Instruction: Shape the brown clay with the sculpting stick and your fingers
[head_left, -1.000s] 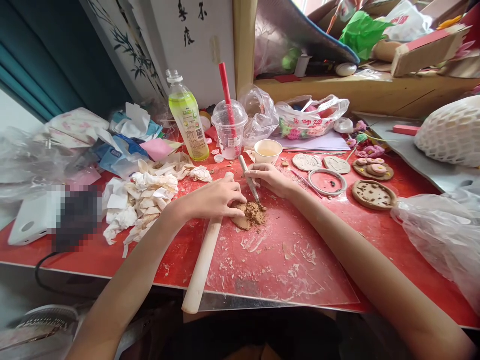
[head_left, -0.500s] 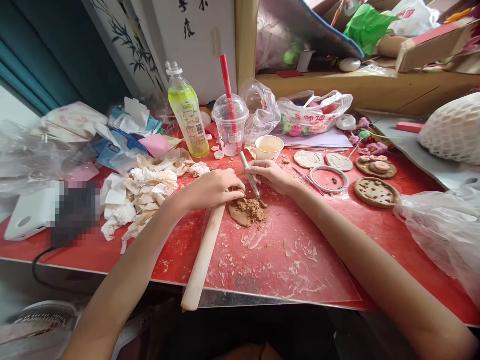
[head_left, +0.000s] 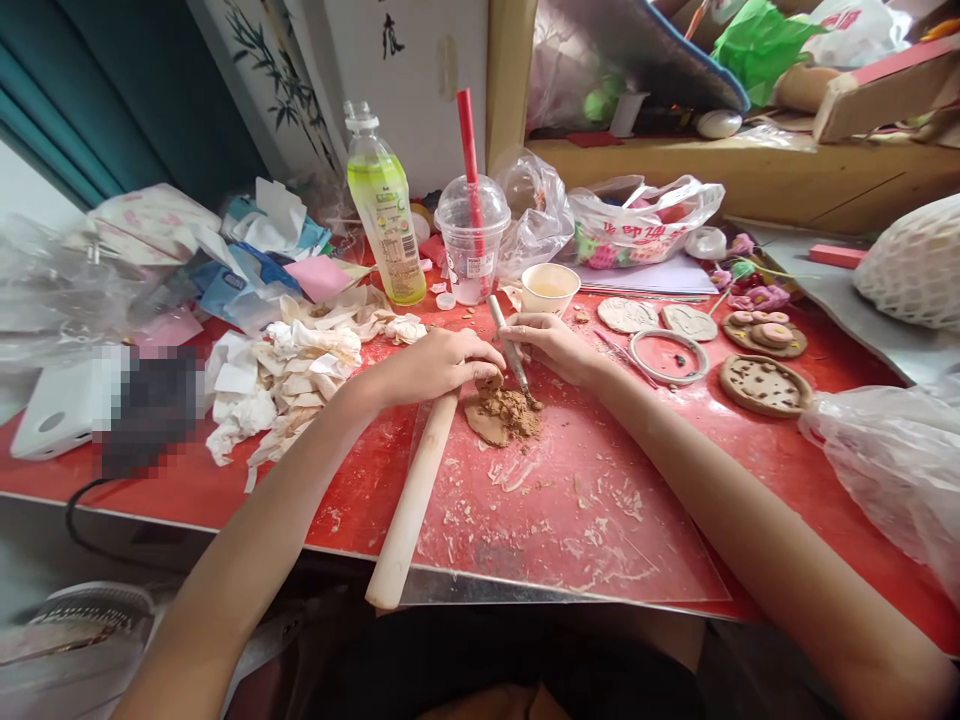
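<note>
A yellowish wooden post (head_left: 508, 80) is rising behind a red tabletop (head_left: 187, 500). Left of the post, a white panel (head_left: 427, 130) is displaying inked bamboo (head_left: 285, 80) and a Chinese character (head_left: 391, 38); farther left of it, a teal curtain (head_left: 112, 90) is hanging beside a pale wall (head_left: 26, 170). Right of the post, a wooden ledge (head_left: 787, 190) is extending, while soft light is leaving the curtain dim.

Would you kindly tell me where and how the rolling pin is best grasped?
Probably by its near end, coming from the table's front: the rolling pin is a straight, round rod whose near end juts past that edge, while the left hand covers its far end.
</note>
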